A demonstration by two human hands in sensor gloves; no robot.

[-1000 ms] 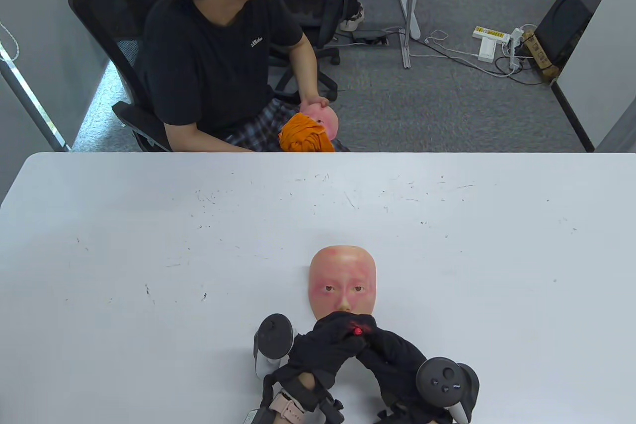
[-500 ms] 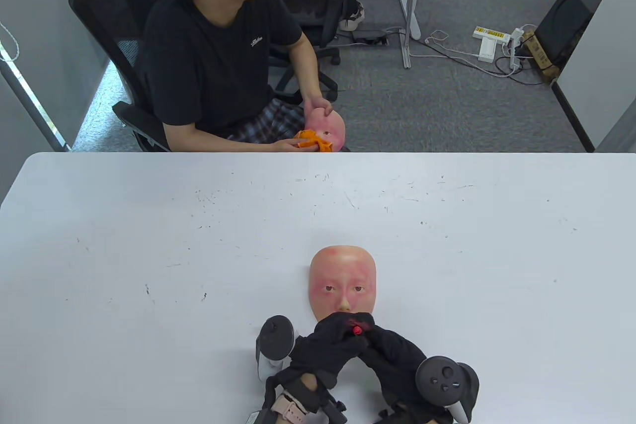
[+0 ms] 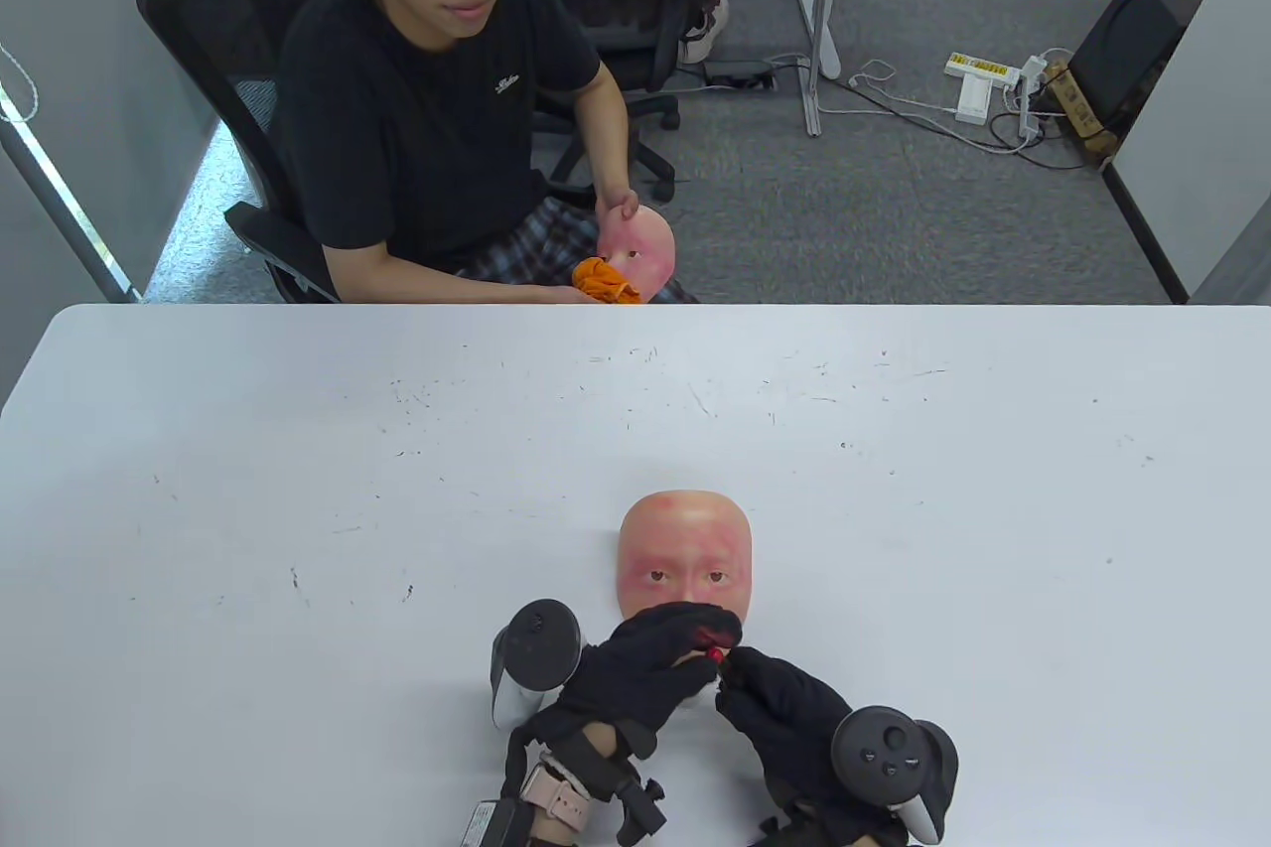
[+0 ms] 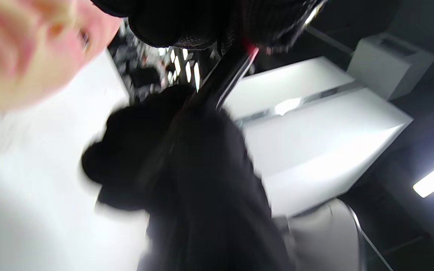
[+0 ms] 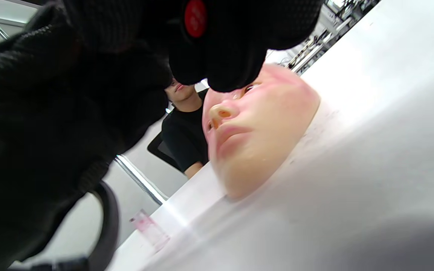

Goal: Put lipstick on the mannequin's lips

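A: Table [image 3: 298, 490] first, since it carries everything: white, scuffed, and we have the mannequin face [image 3: 685, 549] lying flat on it, forehead away from us, chin under our gloves.

B: Agreed. It looks like a soft, rubbery shell, light enough to slide if we push sideways. In the right wrist view the lips [image 5: 232, 137] are bare and pale, so we judge the colouring not yet begun.

A: Then our left hand [image 3: 645, 678] ought to steady it. Its fingers curl over the mouth and chin area; whether they press the face or only hover, we cannot tell.

B: And the right hand [image 3: 784, 708]?

A: Fingers drawn together, pinching the lipstick [image 3: 715, 655], red tip poking out between the two gloves, just below the nose.

B: The left wrist view shows a dark glossy tube, blurred. We expect a smooth, slippery case, so we should hold it low on the barrel, near the tip, like a pencil.

A: And the red bullet [image 5: 195, 17] itself is waxy and fragile; pressed hard, it could snap or smear past the lip line.

B: Light strokes, then, face held at the jaw.
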